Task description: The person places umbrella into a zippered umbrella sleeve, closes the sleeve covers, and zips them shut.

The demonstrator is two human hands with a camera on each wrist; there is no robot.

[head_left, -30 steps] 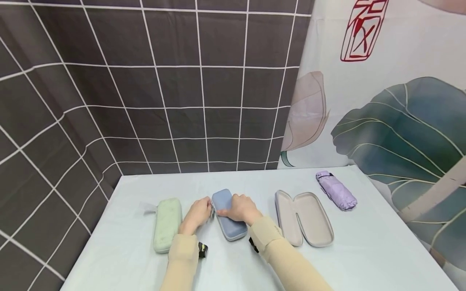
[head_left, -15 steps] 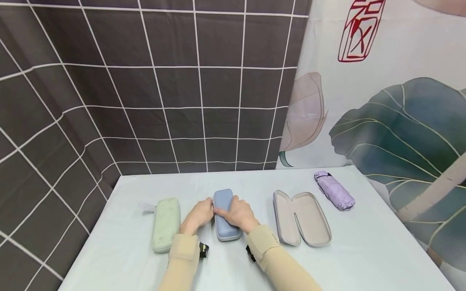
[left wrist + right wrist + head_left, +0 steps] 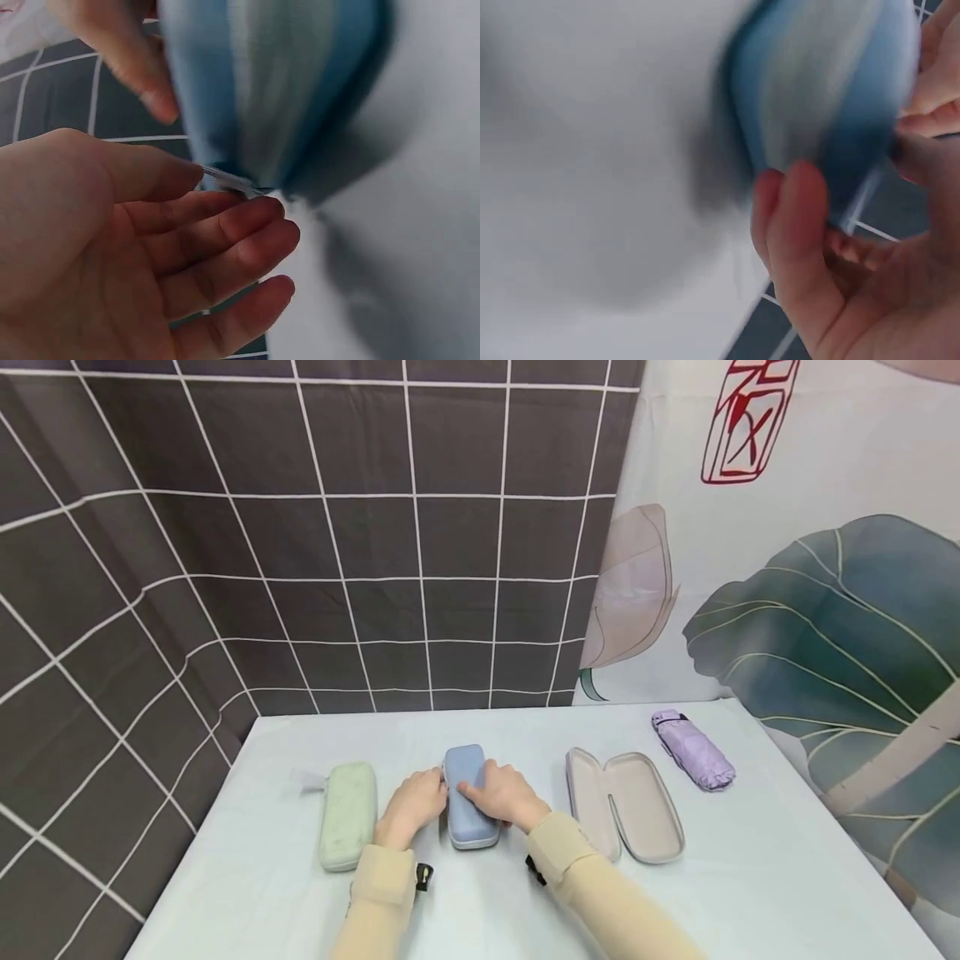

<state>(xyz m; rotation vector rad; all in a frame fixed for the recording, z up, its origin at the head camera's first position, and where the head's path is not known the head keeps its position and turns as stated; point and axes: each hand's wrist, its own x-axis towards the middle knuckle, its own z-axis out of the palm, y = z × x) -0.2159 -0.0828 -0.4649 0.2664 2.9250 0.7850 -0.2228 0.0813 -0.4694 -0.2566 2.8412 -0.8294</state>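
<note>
A blue hard-shell zip case (image 3: 470, 806) stands between my two hands at the middle of the white table. My right hand (image 3: 506, 796) grips it from the right, thumb across the top and fingers round the far side. On the left, my left hand (image 3: 415, 804) is at the case's edge. The left wrist view shows its thumb and index finger pinching a thin zipper pull (image 3: 225, 177) at the end of the case, its other fingers loosely bent. The case's side, with a pale band (image 3: 802, 82) along it, is blurred in both wrist views.
A green zip case (image 3: 348, 817) lies left of my left hand, a strap at its side. To the right, a case opened flat (image 3: 643, 810) shows a beige inside. Beyond it lies a folded lilac umbrella (image 3: 694, 750). A dark checked cloth (image 3: 360, 543) hangs behind the table.
The blue case has turned from slanted to nearly straight, its near end swinging left. My right hand keeps its grip, and my left hand stays at the left edge.
</note>
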